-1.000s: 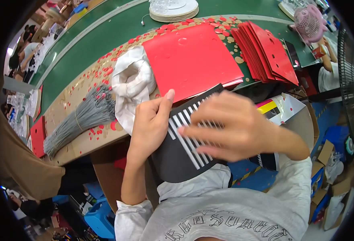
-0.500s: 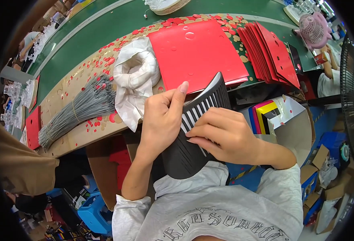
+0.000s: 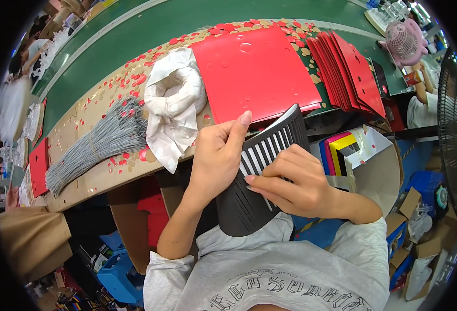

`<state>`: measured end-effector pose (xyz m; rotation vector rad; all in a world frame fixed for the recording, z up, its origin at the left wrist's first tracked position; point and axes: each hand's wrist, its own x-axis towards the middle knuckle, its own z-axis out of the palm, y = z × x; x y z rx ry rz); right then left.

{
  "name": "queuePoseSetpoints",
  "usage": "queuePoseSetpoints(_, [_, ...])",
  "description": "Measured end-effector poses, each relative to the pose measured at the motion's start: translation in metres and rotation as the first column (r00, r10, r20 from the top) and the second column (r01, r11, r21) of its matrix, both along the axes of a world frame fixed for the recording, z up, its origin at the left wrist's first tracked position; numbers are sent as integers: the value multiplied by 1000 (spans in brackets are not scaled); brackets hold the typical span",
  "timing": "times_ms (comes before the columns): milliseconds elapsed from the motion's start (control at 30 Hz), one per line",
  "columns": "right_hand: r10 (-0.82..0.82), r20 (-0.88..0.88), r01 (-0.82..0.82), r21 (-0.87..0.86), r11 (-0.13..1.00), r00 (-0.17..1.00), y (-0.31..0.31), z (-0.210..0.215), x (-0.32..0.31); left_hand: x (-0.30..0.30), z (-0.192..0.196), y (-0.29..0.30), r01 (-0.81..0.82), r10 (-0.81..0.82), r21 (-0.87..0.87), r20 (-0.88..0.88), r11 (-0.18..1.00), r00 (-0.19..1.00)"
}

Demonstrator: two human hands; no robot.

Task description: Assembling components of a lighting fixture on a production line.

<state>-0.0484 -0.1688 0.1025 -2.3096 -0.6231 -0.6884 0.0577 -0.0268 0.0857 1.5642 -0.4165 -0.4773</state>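
Note:
A black sheet (image 3: 246, 207) with a row of long parallel slits is bent into a curve in front of my chest, and white shows through the slits and along its far edge. My left hand (image 3: 220, 150) grips its left edge, thumb pointing up and fingers curled behind it. My right hand (image 3: 298, 181) is closed over the slits, with thumb and fingertips pinching at the sheet's strips; anything small between them is hidden. Just beyond lies a stack of flat red sheets (image 3: 254, 72) with round cut marks.
Crumpled white paper (image 3: 174, 93) and a tied bundle of grey wires (image 3: 96, 142) lie left on the cardboard-covered bench, among scattered red and tan discs (image 3: 135, 78). Folded red pieces (image 3: 345, 72) stand at right, near a box of coloured cards (image 3: 340, 150). A black fan (image 3: 454, 135) stands far right.
My hands and the black sheet have shifted slightly right and toward me, the grip unchanged. At the far left a blurred white object has come into view beside another person.

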Motion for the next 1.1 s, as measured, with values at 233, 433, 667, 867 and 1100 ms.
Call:
queuePoseSetpoints(233, [54,-156,-35,122,992,986,-22,29,24,-1,1,1,93,-117,234,93,968,989])
queuePoseSetpoints(433, [13,-282,43,191,981,959,-67,6,117,-10,-24,-6,-16,-208,461,432,887,877])
queuePoseSetpoints(667, [23,-519,8,57,998,855,-75,-24,152,-10,-25,-7,-239,-261,597,629,766,732])
queuePoseSetpoints(867, [22,-523,-11,24,1000,852,-72,-28,159,-10,-28,-11,-280,-275,601,666,749,694])
queuePoseSetpoints(1100, [-64,-458,79,14,997,887,-66,-26,156,-6,-30,-11,-343,-299,583,735,737,609])
